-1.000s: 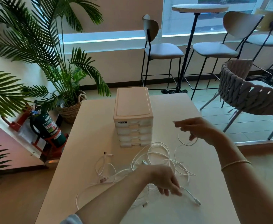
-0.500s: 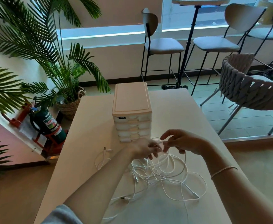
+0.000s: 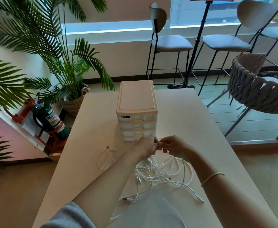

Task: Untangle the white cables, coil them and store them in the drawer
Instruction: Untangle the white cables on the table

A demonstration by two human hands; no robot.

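Observation:
A tangle of white cables [image 3: 161,175] lies on the beige table [image 3: 192,122], just in front of a small cream drawer unit [image 3: 136,112] whose drawers are all closed. My left hand [image 3: 145,148] and my right hand [image 3: 174,147] meet fingertip to fingertip above the tangle, close to the lowest drawer, and both pinch a strand of cable between them. Loops hang from the hands down to the pile. One more cable loop [image 3: 106,159] with its plugs lies apart to the left.
Beyond the left table edge stand a green fire extinguisher [image 3: 52,122] and a potted palm [image 3: 72,102]. A woven chair [image 3: 258,89] stands at the right, bar stools [image 3: 169,41] behind the table.
My hands have come together in front of the drawer unit, the left one up from the pile, the right one inward. Cable loops have shifted toward the middle of the table.

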